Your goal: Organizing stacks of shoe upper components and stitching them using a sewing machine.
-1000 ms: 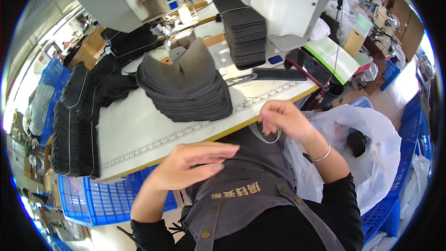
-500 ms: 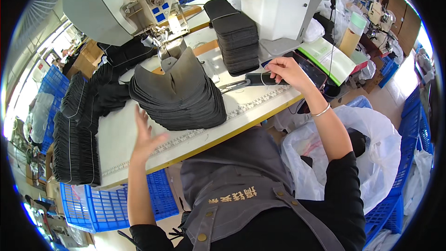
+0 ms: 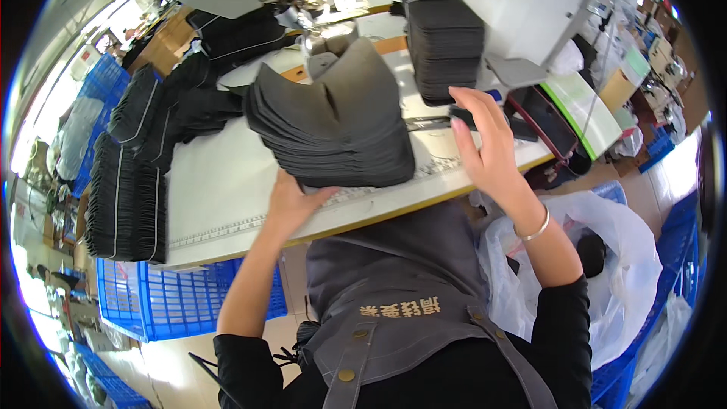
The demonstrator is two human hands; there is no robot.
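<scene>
A thick stack of dark grey, curved fabric pieces stands at the middle of the white table, its top pieces bent up at both sides. At its lower left corner is my left hand, thumb stretched out along the near side. Its other fingertips are partly hidden by the stack. My right hand is raised to the right of the stack, apart from it, with fingers and thumb spread and nothing in them. Just beyond that hand lie metal scissors, partly covered by it. Behind them rises a tall tied stack of black pieces.
Sewing machine parts stand behind the stack. Tied black bundles line the table's left side. A phone and a green-edged booklet lie at right. Below are a blue crate and a white plastic bag.
My left hand has come in against the stack's lower left. My right hand has opened from a pinch on a thin pale loop, which no longer shows. The view has shifted.
</scene>
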